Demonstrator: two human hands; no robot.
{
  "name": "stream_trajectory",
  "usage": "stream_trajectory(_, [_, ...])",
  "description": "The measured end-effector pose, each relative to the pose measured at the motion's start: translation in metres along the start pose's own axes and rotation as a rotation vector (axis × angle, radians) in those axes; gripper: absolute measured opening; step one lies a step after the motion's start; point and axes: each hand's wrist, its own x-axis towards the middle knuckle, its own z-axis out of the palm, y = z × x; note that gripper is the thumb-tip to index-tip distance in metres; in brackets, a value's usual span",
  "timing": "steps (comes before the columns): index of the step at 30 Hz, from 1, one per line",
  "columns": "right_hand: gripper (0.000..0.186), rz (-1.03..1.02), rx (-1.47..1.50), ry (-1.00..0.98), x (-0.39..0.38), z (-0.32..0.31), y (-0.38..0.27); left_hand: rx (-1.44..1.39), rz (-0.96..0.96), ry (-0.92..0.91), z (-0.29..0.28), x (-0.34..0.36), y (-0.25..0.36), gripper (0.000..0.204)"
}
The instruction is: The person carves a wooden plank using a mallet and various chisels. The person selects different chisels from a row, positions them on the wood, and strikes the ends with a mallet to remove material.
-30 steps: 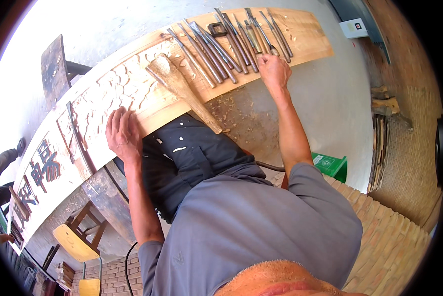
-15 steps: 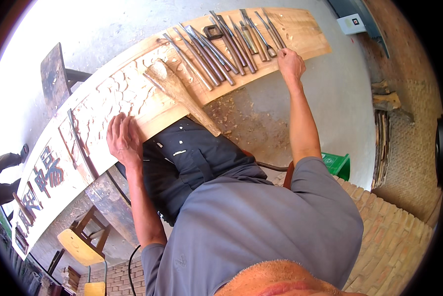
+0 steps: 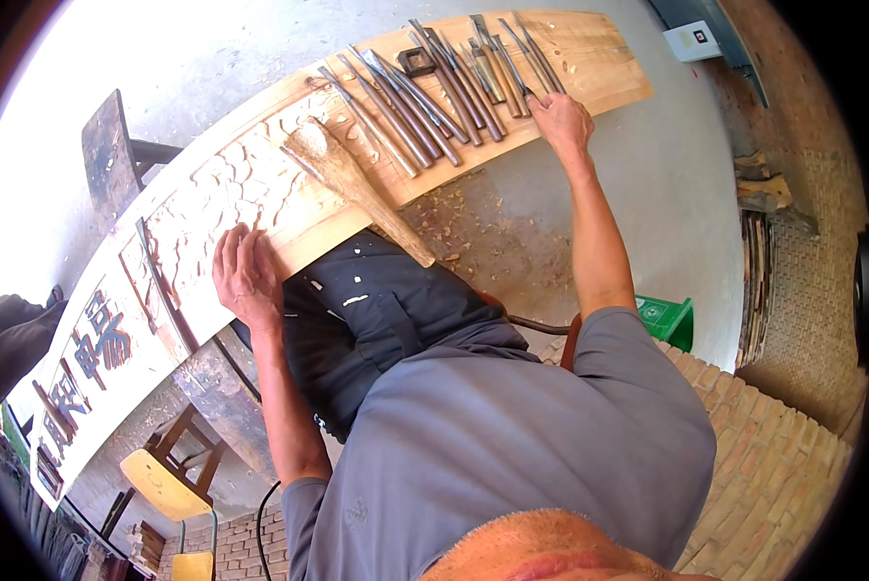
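L hand (image 3: 248,278) rests on carved board (image 3: 604,68), fingers slightly spread. R hand (image 3: 562,124) is nr chisels (image 3: 369,123); can't tell if fingers pinch one.

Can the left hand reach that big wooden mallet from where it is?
Yes, it looks like it: the left hand rests on the carved board, and the wooden mallet lies just to its right, with nothing standing between them.

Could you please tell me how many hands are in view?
2: the left hand on the near edge of the carved board, the right hand at the rightmost chisels. The person at far left has hands hidden from view.
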Motion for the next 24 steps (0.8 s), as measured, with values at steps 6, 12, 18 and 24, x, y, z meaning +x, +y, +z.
stream_trajectory(6, [0.042,-0.055,-0.084,0.087,-0.006,-0.005,-0.009,-0.008,0.015,0.021,-0.001,0.001,0.003,0.013])
stream_trajectory(12, [0.036,-0.227,0.108,0.084,-0.047,-0.025,-0.059,-0.014,0.017,0.023,0.0,0.001,0.002,0.013])
stream_trajectory(18, [0.032,-0.373,0.066,-0.058,-0.082,-0.011,-0.084,-0.018,0.031,0.029,0.0,0.002,0.003,0.013])
stream_trajectory(24, [0.025,-0.327,0.129,-0.138,-0.077,-0.005,-0.082,-0.025,0.001,0.028,0.0,0.0,0.002,0.013])
